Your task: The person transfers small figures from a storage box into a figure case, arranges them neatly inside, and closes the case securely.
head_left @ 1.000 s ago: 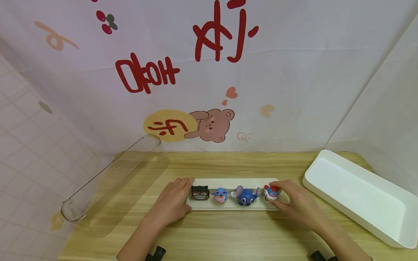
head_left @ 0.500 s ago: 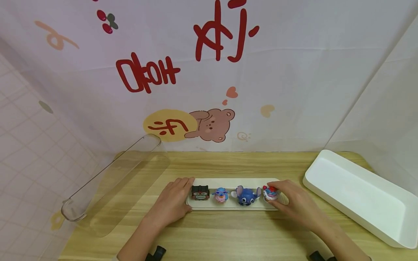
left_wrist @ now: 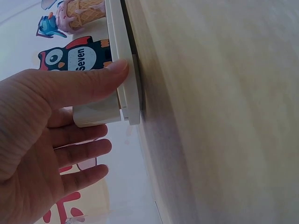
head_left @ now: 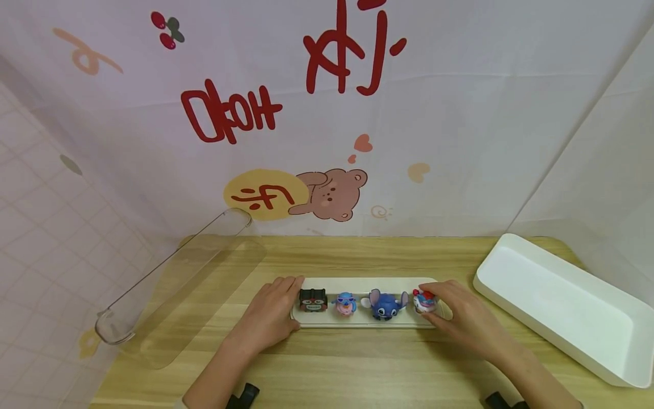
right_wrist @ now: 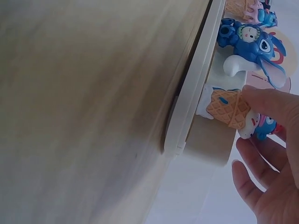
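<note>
1. Left hand (head_left: 269, 315), half spread, grips the white display base's (head_left: 357, 285) end, thumb in front.
2. Right hand (head_left: 460, 312) pinches the waffle-cone figurine (right_wrist: 228, 108) between thumb and forefinger.
3. Stitch figurine (head_left: 385, 305) between them.
4. White tray (head_left: 567, 309) beyond right hand.

A: What forms the rear face?
B: A white backdrop (head_left: 470, 136) — printed with red lettering (head_left: 222, 118), cherries (head_left: 167, 41) and a brown bear (head_left: 338, 196) overlapping a yellow oval (head_left: 283, 182).
A: And the base?
B: A wood-grain tabletop (head_left: 368, 366) — a grid-patterned side surface (head_left: 36, 244) lies to its left.
</note>
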The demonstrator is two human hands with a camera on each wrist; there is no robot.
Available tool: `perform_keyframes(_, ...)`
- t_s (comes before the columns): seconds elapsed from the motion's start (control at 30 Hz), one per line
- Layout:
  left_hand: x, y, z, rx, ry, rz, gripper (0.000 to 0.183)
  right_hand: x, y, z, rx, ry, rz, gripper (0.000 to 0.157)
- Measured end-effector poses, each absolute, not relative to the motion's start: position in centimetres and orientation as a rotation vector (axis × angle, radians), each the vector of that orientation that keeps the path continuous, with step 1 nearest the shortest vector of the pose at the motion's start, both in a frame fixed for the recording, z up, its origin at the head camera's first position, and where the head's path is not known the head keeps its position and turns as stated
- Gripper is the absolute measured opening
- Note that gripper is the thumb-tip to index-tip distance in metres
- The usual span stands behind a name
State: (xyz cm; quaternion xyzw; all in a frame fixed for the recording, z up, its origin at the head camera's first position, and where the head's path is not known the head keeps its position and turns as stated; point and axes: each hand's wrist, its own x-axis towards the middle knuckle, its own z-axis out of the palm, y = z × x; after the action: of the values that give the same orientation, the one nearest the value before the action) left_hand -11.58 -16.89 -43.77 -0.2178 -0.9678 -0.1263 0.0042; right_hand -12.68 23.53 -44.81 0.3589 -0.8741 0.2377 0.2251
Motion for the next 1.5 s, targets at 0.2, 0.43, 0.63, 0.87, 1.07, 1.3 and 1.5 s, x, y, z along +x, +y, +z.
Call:
perform_keyframes(0.2, -11.7, -16.8, -43.8, -0.681, -3.038, -0.393, 0.093, -12.5, 23.7, -44.9, 0.967, -2.415, 0.670, 0.064)
perform_keyframes(0.43, -11.8, -16.7, -43.8, -0.686, -3.034, -0.388, 0.094, -12.1, 24.6, -44.3, 0.876, -2.457, 0.680, 0.069)
perform_keyframes(0.63, -11.7, -16.6, -43.7, -0.690, -3.026, -0.390, 0.095, -11.5, 25.8, -44.0, 0.737, -2.545, 0.774, 0.078)
perform_keyframes(0.87, -11.8, -16.7, -43.7, -0.691, -3.024, -0.377, 0.094, -11.1, 26.9, -44.0, 0.569, -2.678, 1.001, 0.071)
perform_keyframes(1.07, -11.7, -16.6, -43.6, -0.685, -3.028, -0.378, 0.093, -11.3, 27.8, -44.4, 0.495, -2.805, 1.123, 0.065)
perform_keyframes(1.3, -11.5, -16.5, -43.4, -0.687, -3.041, -0.376, 0.093, -11.5, 28.3, -45.4, 0.441, -2.922, 1.219, 0.067)
perform_keyframes(1.5, -11.4, -16.7, -43.5, -0.680, -3.047, -0.371, 0.092, -11.9, 28.2, -45.7, 0.426, -2.988, 1.238, 0.070)
